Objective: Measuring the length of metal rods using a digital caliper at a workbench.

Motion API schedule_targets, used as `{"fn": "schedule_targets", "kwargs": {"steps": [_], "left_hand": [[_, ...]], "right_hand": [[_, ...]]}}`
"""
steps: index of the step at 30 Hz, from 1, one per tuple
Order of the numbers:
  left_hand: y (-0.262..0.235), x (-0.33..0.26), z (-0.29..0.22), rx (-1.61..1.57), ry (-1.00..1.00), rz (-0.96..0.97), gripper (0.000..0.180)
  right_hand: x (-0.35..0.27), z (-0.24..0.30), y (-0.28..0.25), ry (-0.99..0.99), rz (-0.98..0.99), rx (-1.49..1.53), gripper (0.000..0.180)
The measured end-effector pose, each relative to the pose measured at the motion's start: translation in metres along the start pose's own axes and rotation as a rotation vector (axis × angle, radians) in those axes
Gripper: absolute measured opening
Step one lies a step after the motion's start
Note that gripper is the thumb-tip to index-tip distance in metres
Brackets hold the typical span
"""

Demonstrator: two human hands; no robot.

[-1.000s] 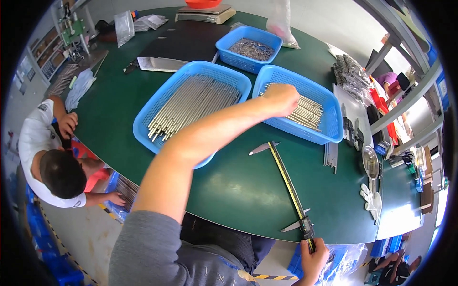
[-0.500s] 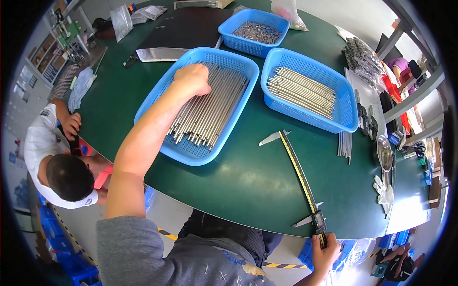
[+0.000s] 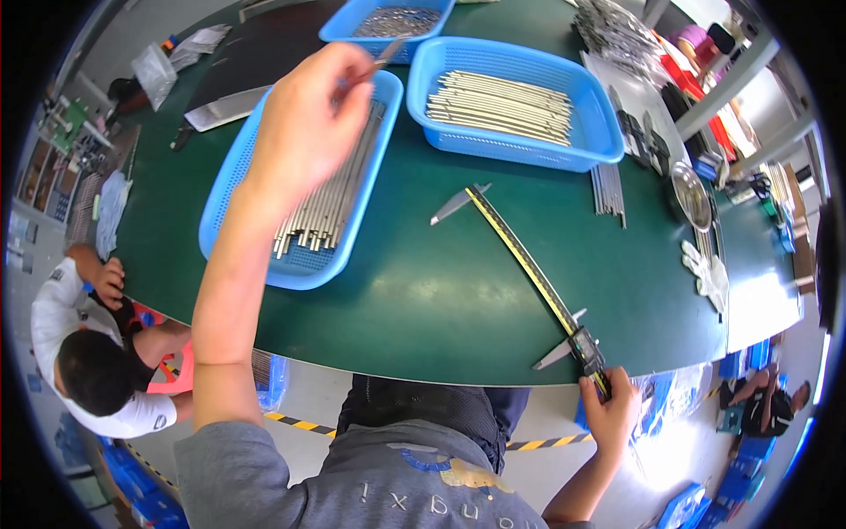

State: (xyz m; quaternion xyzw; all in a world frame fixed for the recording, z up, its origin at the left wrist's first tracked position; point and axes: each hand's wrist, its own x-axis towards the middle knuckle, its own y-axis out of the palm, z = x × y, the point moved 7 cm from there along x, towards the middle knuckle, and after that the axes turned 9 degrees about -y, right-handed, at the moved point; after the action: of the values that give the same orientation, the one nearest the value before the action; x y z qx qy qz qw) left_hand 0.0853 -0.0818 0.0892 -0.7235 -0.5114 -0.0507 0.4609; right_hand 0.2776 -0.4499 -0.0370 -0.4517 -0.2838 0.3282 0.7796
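My left hand is raised above the left blue basket, its fingers pinched on a thin metal rod. Only a short, blurred stretch of this rod shows past the fingers. Below, many similar silvery rods lie side by side in the basket, partly hidden by my hand and forearm. At the table's front edge, my right hand grips the end of a digital caliper. The caliper's long yellow-and-black beam slants away to the far left across the green table, with its large jaws apart.
A second blue basket of rods stands to the right, and a third basket with small metal parts is behind. Loose rods, a metal bowl and white gloves lie at right. A person sits at left.
My left hand has lifted out of the left basket, bringing up a rod. My view has shifted, while my right hand keeps its grip on the caliper.
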Motion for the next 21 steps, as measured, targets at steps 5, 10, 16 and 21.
{"fn": "schedule_targets", "kwargs": {"steps": [5,10,16,21], "left_hand": [[0.051,-0.111,-0.124,-0.064,0.958,-0.095,0.015],[0.097,-0.170,-0.108,-0.199,1.004,0.080,0.017],[0.111,-0.175,-0.094,-0.162,0.947,0.082,0.014],[0.114,-0.173,-0.091,-0.155,0.913,0.085,0.012]], "right_hand": [[-0.002,-0.002,0.001,0.045,0.030,-0.007,0.031],[-0.003,0.000,0.000,0.052,0.021,-0.019,0.031],[-0.002,-0.002,0.001,0.044,0.021,0.007,0.031],[-0.002,-0.002,0.001,0.045,0.013,0.008,0.032]]}}
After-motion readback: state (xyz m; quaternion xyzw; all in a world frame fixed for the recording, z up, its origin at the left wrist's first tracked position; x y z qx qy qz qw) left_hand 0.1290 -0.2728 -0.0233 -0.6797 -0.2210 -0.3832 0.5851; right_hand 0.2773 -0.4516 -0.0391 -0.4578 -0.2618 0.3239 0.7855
